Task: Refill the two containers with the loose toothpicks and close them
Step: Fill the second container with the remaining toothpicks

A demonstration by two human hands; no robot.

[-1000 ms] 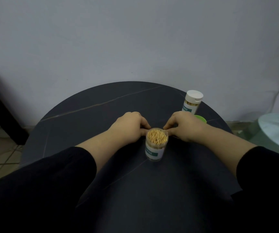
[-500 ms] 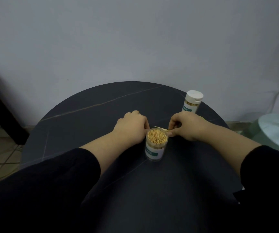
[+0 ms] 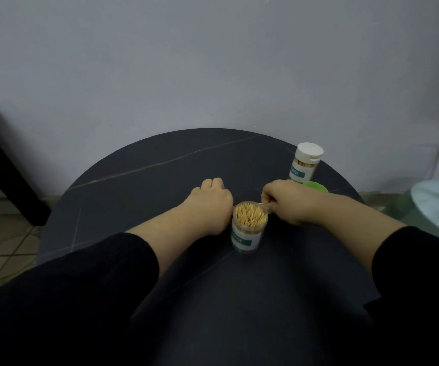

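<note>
Wooden toothpicks (image 3: 264, 204), only a thin few, are pinched between the thumb and fingertips of the right hand (image 3: 292, 202). Their long axis runs roughly level, with the free ends pointing out of the pinch toward the left hand (image 3: 213, 204). Those ends lie at the far right rim of the open container (image 3: 250, 228), which stands just below and inward of the right hand's fingertips and is already packed to the brim with upright sticks. The right hand is the nearer to the mouth. In my judgement the load must be tipped upright before it will seat.

The left hand rests on the table (image 3: 134, 186), close against the container's other side. Its fingers are curled under, and whether it holds anything cannot be told.

Directly behind the right hand, part hidden by it, lies a green lid (image 3: 317, 186). Beyond that stands the capped container (image 3: 305, 165).

Against the earlier frames, both hands have left the table surface behind the container, where their fingertips met. Half a second ago the sticks showed longer above the far rim; now less shows, and the pinch sits closer to the rim.
</note>
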